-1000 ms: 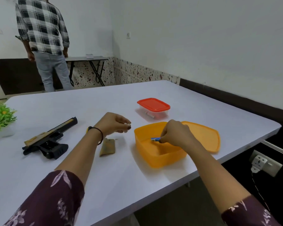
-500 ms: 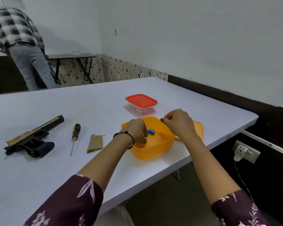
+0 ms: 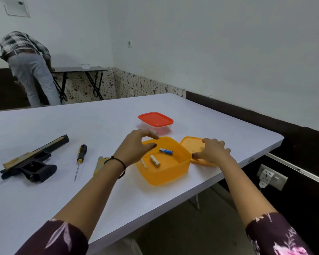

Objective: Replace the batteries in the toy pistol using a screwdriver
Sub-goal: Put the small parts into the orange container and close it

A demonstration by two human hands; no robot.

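The black and tan toy pistol (image 3: 31,161) lies on its side at the left of the white table (image 3: 81,196). A yellow-handled screwdriver (image 3: 80,159) lies to its right, and the tan battery cover (image 3: 99,162) beside that. An open orange box (image 3: 166,172) holds a blue battery (image 3: 165,151), a gold battery (image 3: 155,160) and a third one partly under my wrist. My left hand (image 3: 134,148) hovers over the box's left rim, fingers spread, empty. My right hand (image 3: 211,150) rests on the orange lid (image 3: 191,144), thumb at its edge.
A clear tub with a red lid (image 3: 156,122) stands just behind the orange box. The table's right edge is close to my right hand. A person in a checked shirt bends over at the back left by a folding table (image 3: 77,69). A wall socket (image 3: 271,178) sits low right.
My right hand has left the box and come down on the orange lid. My left hand has lifted off the box rim and opened. The blue battery now lies in the box.
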